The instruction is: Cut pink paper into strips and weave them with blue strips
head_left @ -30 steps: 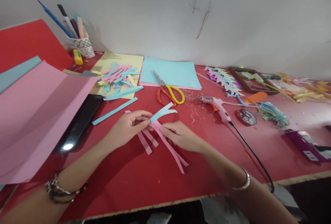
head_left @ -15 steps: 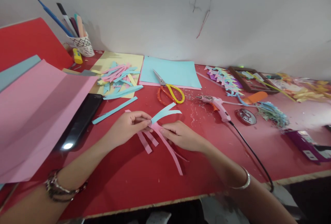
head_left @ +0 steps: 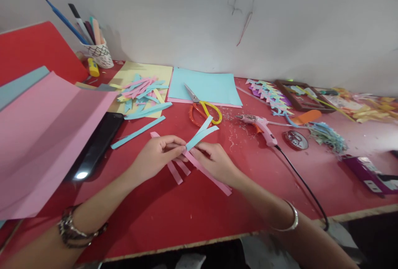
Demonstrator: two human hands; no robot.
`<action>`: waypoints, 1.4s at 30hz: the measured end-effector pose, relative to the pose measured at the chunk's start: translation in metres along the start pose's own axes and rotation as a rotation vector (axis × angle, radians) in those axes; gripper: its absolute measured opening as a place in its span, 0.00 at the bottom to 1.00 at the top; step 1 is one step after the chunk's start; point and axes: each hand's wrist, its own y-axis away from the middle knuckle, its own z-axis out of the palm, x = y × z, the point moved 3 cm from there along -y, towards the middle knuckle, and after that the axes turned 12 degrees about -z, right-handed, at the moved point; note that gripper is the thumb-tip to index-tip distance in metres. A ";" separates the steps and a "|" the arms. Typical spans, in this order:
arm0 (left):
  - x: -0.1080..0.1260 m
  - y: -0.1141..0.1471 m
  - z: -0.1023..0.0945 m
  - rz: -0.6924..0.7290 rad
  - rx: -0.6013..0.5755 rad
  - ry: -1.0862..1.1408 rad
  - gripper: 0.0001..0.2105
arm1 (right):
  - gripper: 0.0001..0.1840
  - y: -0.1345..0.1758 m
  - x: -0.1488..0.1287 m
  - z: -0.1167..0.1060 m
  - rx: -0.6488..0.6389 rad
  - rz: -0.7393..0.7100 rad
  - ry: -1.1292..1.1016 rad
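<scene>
Above the red table, my left hand [head_left: 163, 155] pinches a folded blue paper strip [head_left: 202, 135] where it meets a pink paper strip [head_left: 211, 174]. The blue strip's two ends fan out up and to the right, while the pink one slants down to the right. My right hand [head_left: 216, 161] is closed at the same crossing, its fingertips on the pink strip; exactly how the strips interlock is hidden by my fingers. Other pink strips [head_left: 174, 173] lie on the table under my left hand. Just beyond my hands rest scissors [head_left: 199, 101] with red and yellow handles.
A pink glue gun [head_left: 259, 126] with a black cord lies to the right. Cut strips [head_left: 144, 88] are heaped on yellow paper, beside blue sheets [head_left: 211, 82]. At left are a black phone [head_left: 99, 144], large pink paper [head_left: 46, 136] and a pen cup [head_left: 101, 55].
Both hands have shifted slightly right and drawn closer together. The long pink strip has swung up to the right, and the blue ends tilt a little lower.
</scene>
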 end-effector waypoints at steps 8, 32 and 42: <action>-0.002 0.000 0.000 0.036 0.041 -0.038 0.09 | 0.17 0.001 0.000 -0.001 -0.047 0.010 -0.019; -0.002 0.004 0.007 0.254 0.109 -0.380 0.11 | 0.13 0.001 0.001 0.000 0.093 -0.028 -0.086; -0.005 0.007 0.011 0.226 -0.012 -0.526 0.13 | 0.14 0.001 -0.002 0.003 0.022 -0.049 -0.187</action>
